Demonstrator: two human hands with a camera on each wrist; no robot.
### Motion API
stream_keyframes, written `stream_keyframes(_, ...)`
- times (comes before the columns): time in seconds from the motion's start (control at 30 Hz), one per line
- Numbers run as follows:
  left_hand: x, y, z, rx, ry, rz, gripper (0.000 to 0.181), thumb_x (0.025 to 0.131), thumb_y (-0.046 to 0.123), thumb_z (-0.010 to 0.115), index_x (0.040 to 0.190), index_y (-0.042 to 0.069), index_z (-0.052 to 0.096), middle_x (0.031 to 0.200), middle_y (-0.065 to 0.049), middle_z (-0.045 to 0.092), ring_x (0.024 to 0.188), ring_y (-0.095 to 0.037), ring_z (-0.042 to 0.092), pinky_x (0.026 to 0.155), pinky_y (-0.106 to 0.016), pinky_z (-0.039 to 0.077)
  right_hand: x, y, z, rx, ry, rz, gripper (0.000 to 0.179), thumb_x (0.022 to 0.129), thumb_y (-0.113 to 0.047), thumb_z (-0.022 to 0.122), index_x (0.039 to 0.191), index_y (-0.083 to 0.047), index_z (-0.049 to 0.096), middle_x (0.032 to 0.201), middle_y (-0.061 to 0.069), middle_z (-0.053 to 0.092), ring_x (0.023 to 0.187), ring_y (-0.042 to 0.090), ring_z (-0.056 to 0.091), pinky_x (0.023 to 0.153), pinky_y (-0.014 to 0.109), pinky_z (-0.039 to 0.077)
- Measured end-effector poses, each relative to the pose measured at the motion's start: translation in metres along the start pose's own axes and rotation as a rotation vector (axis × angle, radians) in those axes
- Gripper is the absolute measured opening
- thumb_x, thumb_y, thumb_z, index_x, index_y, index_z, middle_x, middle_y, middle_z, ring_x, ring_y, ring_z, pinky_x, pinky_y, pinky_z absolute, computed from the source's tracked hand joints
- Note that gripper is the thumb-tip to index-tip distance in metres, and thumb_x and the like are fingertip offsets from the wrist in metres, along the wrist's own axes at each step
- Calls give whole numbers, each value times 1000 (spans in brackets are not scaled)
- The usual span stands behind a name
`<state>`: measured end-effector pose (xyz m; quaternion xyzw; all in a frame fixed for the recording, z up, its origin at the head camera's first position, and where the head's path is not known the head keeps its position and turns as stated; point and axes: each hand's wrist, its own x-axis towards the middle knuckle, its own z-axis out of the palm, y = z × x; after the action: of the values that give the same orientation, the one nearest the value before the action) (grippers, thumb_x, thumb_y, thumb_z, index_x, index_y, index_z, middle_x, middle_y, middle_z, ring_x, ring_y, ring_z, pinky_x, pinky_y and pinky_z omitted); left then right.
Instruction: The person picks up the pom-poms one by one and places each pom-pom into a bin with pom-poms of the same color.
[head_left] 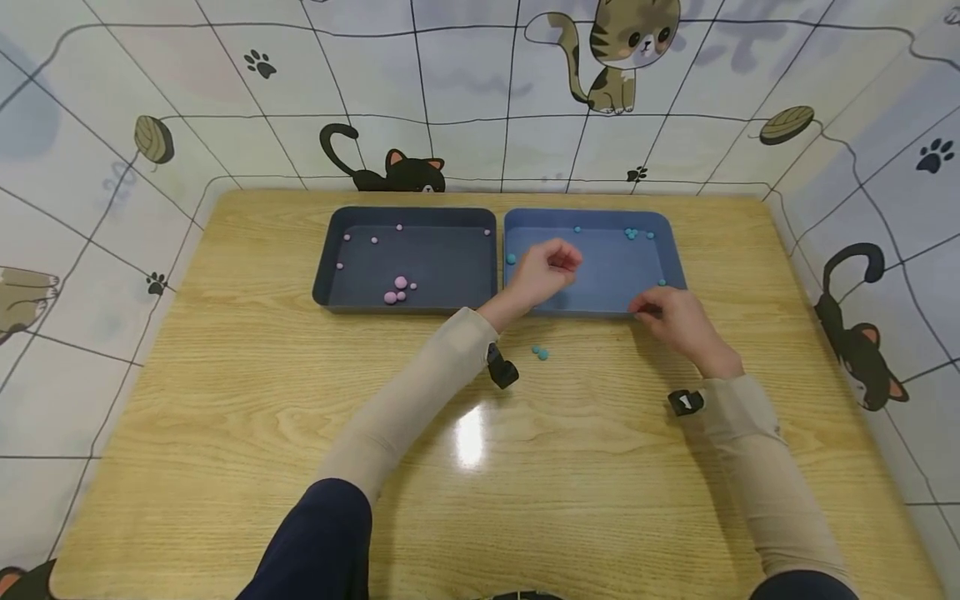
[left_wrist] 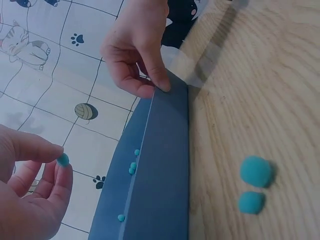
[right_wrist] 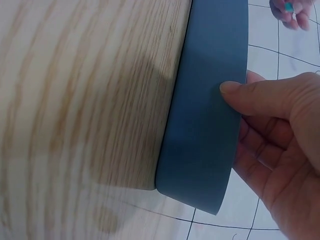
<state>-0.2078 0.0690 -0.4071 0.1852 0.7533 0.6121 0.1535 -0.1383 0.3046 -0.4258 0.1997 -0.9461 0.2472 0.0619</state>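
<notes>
My left hand (head_left: 538, 273) is above the left part of the blue tray (head_left: 603, 279), pinching a small teal pom-pom (left_wrist: 63, 159) between thumb and fingertips. My right hand (head_left: 675, 325) grips the tray's near rim toward its right corner; in the right wrist view the thumb presses on the outer wall and the other fingers curl behind the rim. Several teal pom-poms (head_left: 632, 233) lie inside the blue tray, mostly toward its back right. Two more teal pom-poms (left_wrist: 256, 171) sit on the wooden table in front of it.
Left of the blue tray stands a dark grey tray (head_left: 450, 267) with several pink pom-poms (head_left: 401, 282) in it. Both trays rest toward the back of the wooden table (head_left: 247, 400). Behind and beside it is a tiled wall covering (head_left: 465, 83) with cat pictures.
</notes>
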Motion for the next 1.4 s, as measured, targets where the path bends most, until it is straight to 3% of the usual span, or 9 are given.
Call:
stream_keyframes(0.27,18,2,8,-69,60,-18,20,83,-7,64,102,-3,63,98,-12,63,89,-18,58,74,-21,49,0,-1,-1,22,37,-40,14,73,13,65,76,0,67,76,15,66,71,29,61,64,41,49)
stream_keyframes(0.47,29,-1,10,-93,61,-65,18,84,-5,64,102,0,63,99,-10,62,90,-17,58,74,-19,50,0,2,0,14,13,-24,14,73,14,67,78,1,68,77,15,67,72,30,62,64,44,50)
stream_keyframes(0.7,38,-2,10,-146,110,-108,19,84,-8,63,101,0,63,96,-8,61,88,-17,58,73,-19,50,1,3,1,1,-4,-7,13,74,13,68,79,1,69,79,15,68,74,30,63,66,44,51)
stream_keyframes(1.13,39,-1,8,-118,93,-114,22,86,-4,62,108,-2,62,99,-6,61,91,-15,58,74,-17,49,2,0,0,9,-16,19,11,75,13,67,80,3,69,80,16,68,75,31,64,67,45,51)
stream_keyframes(1.4,28,-2,3,-99,70,-55,19,86,-4,62,105,-2,62,101,-9,63,92,-17,58,75,-19,49,1,-1,-1,11,-18,22,12,75,13,68,81,4,69,80,17,68,75,31,64,66,45,52)
